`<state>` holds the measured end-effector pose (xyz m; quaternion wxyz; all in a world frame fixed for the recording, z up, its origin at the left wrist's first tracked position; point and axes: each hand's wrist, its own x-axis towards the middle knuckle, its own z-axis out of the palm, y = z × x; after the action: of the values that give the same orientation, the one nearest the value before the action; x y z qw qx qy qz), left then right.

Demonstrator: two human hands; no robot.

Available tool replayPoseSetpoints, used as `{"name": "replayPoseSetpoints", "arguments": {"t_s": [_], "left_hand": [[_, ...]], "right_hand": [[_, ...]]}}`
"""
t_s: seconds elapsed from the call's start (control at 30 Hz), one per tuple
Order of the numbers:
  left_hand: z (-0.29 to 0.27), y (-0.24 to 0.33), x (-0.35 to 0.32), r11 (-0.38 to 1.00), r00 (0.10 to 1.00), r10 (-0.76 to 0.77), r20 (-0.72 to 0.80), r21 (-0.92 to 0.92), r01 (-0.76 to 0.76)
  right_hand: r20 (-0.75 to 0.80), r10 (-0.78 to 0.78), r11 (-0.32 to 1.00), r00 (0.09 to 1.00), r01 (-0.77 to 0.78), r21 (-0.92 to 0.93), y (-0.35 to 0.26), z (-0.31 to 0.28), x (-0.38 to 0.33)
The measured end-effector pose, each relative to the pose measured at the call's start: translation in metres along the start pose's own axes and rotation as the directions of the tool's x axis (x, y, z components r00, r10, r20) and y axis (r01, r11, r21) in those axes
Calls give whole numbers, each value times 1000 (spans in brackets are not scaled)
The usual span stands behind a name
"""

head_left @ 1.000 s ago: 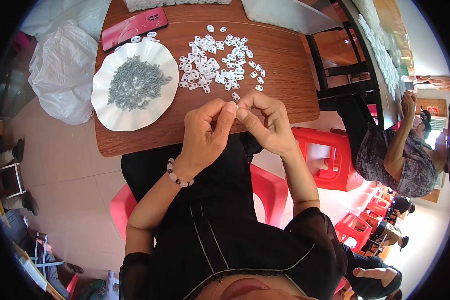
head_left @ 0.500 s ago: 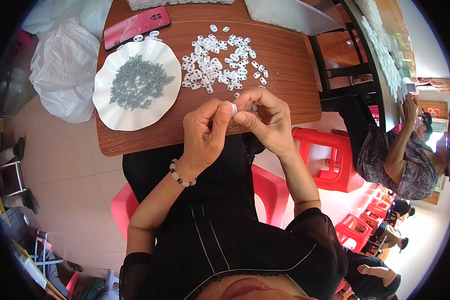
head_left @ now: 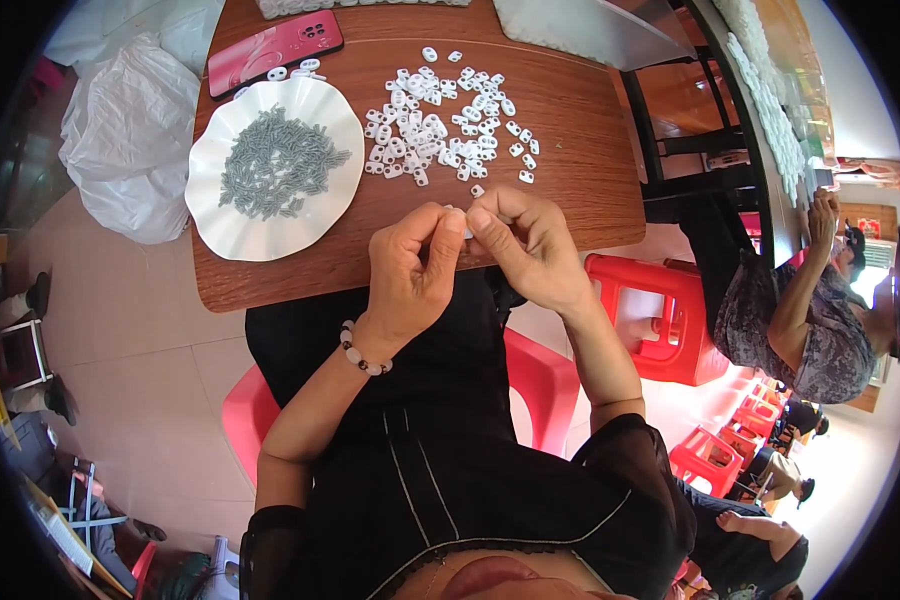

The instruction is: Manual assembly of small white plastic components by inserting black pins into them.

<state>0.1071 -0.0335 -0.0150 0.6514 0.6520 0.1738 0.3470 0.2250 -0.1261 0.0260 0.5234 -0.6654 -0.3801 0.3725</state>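
Close to the table's near edge, my two hands meet fingertip to fingertip. My left hand (head_left: pixel 413 262), with a beaded bracelet at the wrist, pinches a small white plastic piece (head_left: pixel 468 234), mostly covered by the fingers. My right hand (head_left: pixel 532 248) is closed too, thumb and forefinger pressed on that same piece; whether they also hold a pin is hidden. Beyond my hands lies a loose pile of white oval two-holed plastic pieces (head_left: pixel 425 135). On the left, a white wavy-rimmed plate (head_left: pixel 322 222) holds a heap of small grey-green pins (head_left: pixel 280 165).
A pink phone (head_left: pixel 270 52) lies at the table's far left, a few white pieces beside it. The wooden table (head_left: pixel 580 150) bears a translucent tray (head_left: pixel 590 35) at the back. A white plastic bag (head_left: pixel 130 140) stands left, a red stool (head_left: pixel 660 320) right. Another person (head_left: pixel 800 320) sits further right.
My right thumb has moved up and over the white piece, and the right fingers have curled in closer. My left hand has barely shifted.
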Motion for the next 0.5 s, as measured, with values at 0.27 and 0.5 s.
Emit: {"name": "replayPoseSetpoints", "arguments": {"t_s": [0.27,0.5], "left_hand": [[-8,5,-1,995,995,-79,56,-56,83],[-12,8,-7,926,938,-269,217,-208,314]], "right_hand": [[48,-65,983,997,72,-167,2,6,-5],[86,1,980,996,-19,200,11,8,-12]]}}
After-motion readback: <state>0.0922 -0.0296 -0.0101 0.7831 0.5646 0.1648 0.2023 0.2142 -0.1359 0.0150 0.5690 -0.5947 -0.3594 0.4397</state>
